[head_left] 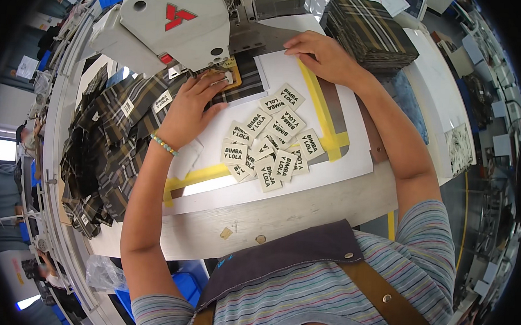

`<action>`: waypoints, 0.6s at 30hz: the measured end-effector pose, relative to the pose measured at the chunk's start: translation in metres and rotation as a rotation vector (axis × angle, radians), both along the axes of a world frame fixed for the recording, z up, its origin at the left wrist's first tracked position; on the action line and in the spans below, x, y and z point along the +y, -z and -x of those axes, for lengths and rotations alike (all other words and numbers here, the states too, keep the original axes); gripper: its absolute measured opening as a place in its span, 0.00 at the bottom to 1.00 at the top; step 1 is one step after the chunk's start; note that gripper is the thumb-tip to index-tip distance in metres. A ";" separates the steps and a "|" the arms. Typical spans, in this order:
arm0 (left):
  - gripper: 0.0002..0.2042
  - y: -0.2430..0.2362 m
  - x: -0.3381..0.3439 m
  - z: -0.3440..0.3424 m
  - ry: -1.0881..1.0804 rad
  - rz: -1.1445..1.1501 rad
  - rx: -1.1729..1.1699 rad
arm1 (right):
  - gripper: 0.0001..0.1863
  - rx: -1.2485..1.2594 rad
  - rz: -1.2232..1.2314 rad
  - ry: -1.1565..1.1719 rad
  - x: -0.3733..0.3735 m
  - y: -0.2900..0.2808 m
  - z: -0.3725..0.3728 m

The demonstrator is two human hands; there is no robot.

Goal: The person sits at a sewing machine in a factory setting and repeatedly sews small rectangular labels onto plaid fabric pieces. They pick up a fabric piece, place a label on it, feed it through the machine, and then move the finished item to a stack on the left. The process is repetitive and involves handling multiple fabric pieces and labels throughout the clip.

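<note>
My left hand (200, 96) rests palm down, fingers extended, beside the needle area of a white sewing machine (173, 34). Its fingertips lie by a yellow metal plate (232, 71) over a piece of dark plaid fabric (252, 72). My right hand (320, 57) is at the top edge of a white template sheet (347, 108) with yellow tape (315, 104), fingers loosely bent and apart. Between my hands lies a loose pile of several cream printed labels (273, 140). More plaid pieces (104, 155), some bearing labels, are heaped left of my left arm.
A thick stack of plaid pieces (368, 33) stands at the back right. Blue bins (188, 284) and clear plastic (104, 272) are below the wooden table edge (199, 229). Other workers (52, 269) appear at the far left beyond metal rails.
</note>
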State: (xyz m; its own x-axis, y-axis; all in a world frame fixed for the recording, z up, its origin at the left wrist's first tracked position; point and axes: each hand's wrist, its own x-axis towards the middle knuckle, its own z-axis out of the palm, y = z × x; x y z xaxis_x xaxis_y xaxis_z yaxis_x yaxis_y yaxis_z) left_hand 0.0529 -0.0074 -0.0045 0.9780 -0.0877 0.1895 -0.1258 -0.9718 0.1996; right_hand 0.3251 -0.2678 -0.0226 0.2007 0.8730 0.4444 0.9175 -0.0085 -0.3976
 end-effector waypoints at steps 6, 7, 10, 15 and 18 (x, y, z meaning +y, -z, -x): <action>0.22 -0.001 0.000 -0.002 -0.009 0.004 0.011 | 0.16 -0.047 -0.087 -0.011 0.003 0.002 -0.004; 0.22 -0.002 0.001 -0.003 -0.006 0.000 0.011 | 0.16 -0.058 -0.107 -0.013 0.004 0.002 -0.005; 0.22 -0.001 0.004 -0.005 -0.006 0.002 0.007 | 0.15 -0.060 -0.132 0.003 0.006 -0.001 -0.001; 0.23 0.001 0.005 -0.009 -0.076 0.067 0.028 | 0.15 -0.052 -0.164 0.008 0.005 -0.001 0.005; 0.24 0.005 0.006 -0.011 -0.111 0.045 0.011 | 0.13 -0.043 -0.184 -0.005 0.006 0.005 0.003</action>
